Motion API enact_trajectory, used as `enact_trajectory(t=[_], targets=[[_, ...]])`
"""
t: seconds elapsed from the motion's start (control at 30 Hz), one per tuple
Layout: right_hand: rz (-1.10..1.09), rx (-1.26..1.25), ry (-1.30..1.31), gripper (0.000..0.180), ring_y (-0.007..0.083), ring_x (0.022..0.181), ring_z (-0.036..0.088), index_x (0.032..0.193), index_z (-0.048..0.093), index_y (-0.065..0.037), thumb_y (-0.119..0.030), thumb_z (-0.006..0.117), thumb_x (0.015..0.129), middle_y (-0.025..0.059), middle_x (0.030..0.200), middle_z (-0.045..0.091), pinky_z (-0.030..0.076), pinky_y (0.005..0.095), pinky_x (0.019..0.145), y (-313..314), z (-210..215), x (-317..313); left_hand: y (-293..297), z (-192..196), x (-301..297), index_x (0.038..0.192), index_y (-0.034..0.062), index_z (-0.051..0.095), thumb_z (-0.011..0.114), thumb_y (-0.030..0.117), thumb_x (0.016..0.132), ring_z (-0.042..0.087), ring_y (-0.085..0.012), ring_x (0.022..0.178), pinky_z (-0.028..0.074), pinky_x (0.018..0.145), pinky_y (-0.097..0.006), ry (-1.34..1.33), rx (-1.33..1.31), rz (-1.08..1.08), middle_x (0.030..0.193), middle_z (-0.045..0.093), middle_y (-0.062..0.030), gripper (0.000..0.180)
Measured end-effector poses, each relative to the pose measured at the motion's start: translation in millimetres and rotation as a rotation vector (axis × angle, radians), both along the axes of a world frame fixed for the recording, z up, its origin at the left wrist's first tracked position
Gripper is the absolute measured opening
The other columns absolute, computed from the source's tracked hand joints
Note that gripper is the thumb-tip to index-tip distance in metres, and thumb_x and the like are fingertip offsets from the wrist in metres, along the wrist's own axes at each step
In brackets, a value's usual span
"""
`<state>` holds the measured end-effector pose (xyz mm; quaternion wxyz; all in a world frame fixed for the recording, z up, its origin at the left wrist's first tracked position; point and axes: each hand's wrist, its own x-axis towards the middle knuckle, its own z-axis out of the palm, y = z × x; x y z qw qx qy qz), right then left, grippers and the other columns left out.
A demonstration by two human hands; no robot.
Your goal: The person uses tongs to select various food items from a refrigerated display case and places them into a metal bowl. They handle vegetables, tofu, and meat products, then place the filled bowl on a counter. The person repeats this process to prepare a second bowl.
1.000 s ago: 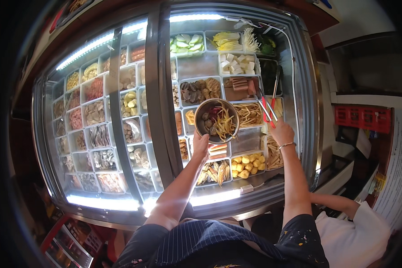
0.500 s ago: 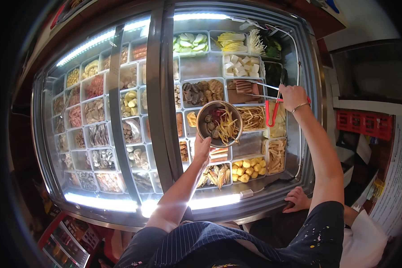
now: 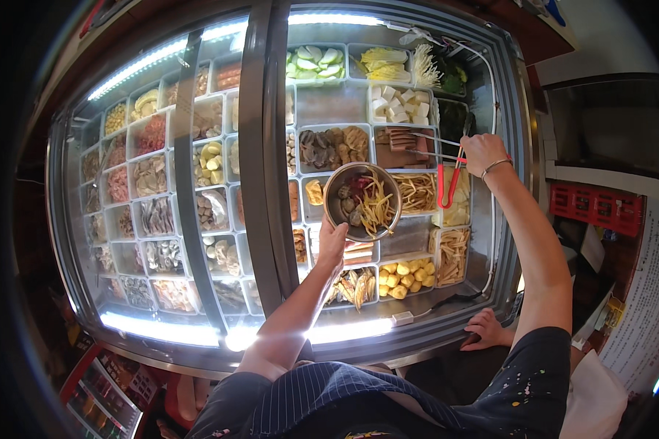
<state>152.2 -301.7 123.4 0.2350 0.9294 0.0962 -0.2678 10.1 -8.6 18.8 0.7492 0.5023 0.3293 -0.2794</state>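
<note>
My left hand (image 3: 332, 241) grips the near rim of a round metal bowl (image 3: 330, 217), held above the food trays. Inside the bowl lie yellow strips (image 3: 375, 210), dark round pieces and something reddish. My right hand (image 3: 483, 152) is closed around metal tongs (image 3: 439, 155). The tongs point left, their tips at reddish-brown meat slices (image 3: 400, 139) in a tray; whether they pinch a slice I cannot tell. Just below my right hand hangs a red looped handle (image 3: 447, 192); its link to the tongs is partly hidden by my fingers.
A lit glass display case (image 3: 271, 219) holds many food trays, with dark frame bars crossing its left part. White tofu cubes (image 3: 399, 104) lie beyond the meat slices, yellow balls (image 3: 405, 278) nearer me. Another person's hand (image 3: 487, 331) rests by the case's near right edge.
The view has shifted slightly. The tongs' tips stay at the meat slices, and the bowl stays nearly in place with the same contents.
</note>
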Motion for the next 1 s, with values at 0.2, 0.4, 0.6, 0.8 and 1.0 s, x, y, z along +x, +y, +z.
enact_trajectory(t=[0.2,0.4,0.6,0.8,1.0], targets=[[-0.02,-0.036,0.06,0.012,0.0255,0.077,0.063,0.075,0.066,-0.008,-0.011,0.059,0.065,0.0102,0.08,0.064,0.051,0.0336,0.063,11.4,10.3,10.2,-1.0,0.6,0.8,0.117,0.0101,0.037,0.043,0.002,0.075,0.055,-0.0098,0.071,0.048,0.049,-0.023,0.008,0.004,0.005,0.092,0.053,-0.0034,0.043],[0.001,-0.081,0.136,0.013,0.0252,0.078,0.062,0.074,0.066,-0.01,-0.012,0.061,0.063,0.009,0.08,0.065,0.05,0.0334,0.065,9.6,11.5,23.4,-2.6,5.5,3.4,0.119,0.0088,0.035,0.042,0.002,0.075,0.056,-0.0117,0.074,0.049,0.051,-0.024,0.005,-0.001,0.017,0.094,0.053,-0.0053,0.045],[-0.014,-0.018,0.158,0.019,0.0255,0.08,0.062,0.08,0.065,-0.011,-0.011,0.063,0.061,0.0083,0.08,0.064,0.05,0.0343,0.066,6.9,3.4,18.0,-4.5,1.4,2.2,0.119,0.0082,0.034,0.042,0.002,0.075,0.057,-0.0116,0.074,0.049,0.05,-0.023,0.002,0.004,0.011,0.095,0.053,-0.0062,0.046],[-0.009,-0.002,0.199,0.021,0.0256,0.08,0.061,0.082,0.064,-0.01,-0.01,0.062,0.061,0.0087,0.082,0.064,0.05,0.0346,0.066,5.8,-7.4,12.2,-2.6,1.5,3.4,0.12,0.008,0.034,0.043,0.003,0.075,0.056,-0.0112,0.073,0.048,0.049,-0.022,0.013,0.003,-0.006,0.095,0.053,-0.0055,0.046],[-0.012,0.05,0.177,0.018,0.0264,0.079,0.061,0.082,0.063,-0.01,-0.01,0.057,0.065,0.0094,0.081,0.063,0.049,0.037,0.065,3.0,-13.9,1.8,-4.5,-0.5,3.5,0.12,0.0079,0.034,0.043,0.003,0.075,0.056,-0.0127,0.079,0.049,0.052,-0.025,0.021,0.007,0.007,0.099,0.052,-0.0059,0.046]])
